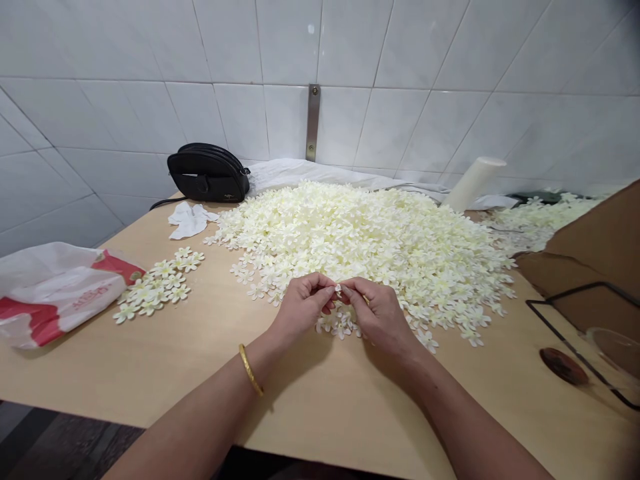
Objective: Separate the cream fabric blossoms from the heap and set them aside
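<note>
A big heap of small cream fabric flowers [360,240] covers the middle of the wooden table [320,407]. At the heap's near edge my left hand [303,307] and my right hand [381,317] meet, fingertips pinched together on one small white flower [339,289] held between them. A gold bangle [250,370] circles my left wrist. A smaller group of flowers [160,283] lies spread flat to the left of my hands.
A red and white plastic bag [55,290] lies at the left edge. A black pouch [209,173] and a crumpled white cloth [190,219] sit at the back left. A white cylinder [474,183], cardboard [600,247] and a black wire frame [580,333] are on the right.
</note>
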### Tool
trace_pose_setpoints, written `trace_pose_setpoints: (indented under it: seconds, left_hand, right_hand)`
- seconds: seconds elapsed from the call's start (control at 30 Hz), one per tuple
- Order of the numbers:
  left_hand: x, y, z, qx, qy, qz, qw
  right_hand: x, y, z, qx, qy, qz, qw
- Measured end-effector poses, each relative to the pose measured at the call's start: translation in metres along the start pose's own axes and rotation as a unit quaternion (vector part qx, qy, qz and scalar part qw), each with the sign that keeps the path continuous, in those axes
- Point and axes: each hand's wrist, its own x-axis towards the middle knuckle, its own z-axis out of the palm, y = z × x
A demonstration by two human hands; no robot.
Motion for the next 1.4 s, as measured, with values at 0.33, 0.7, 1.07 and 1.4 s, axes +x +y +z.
trace_pose_setpoints:
  seconds: [0.33,0.7,1.07,1.4]
  left_hand:
    - [-0.001,-0.001,0.001,0.036,0.014,0.017,0.999]
    - [0.000,-0.001,0.003,0.073,0.033,0.021,0.997]
    - [0.004,-0.005,-0.002,0.020,0.085,-0.005,0.996]
    - [0.002,-0.002,0.000,0.010,0.074,-0.001,0.997]
  right_hand:
    - [0.001,-0.001,-0.002,-0.022,0.033,0.023,0.999]
    - [0.003,0.003,-0.004,-0.038,0.138,0.012,0.990]
    - [0.016,0.043,-0.025,-0.285,0.286,-0.048,0.913]
    - [0.019,0.039,-0.002,-0.367,0.134,-0.149,0.909]
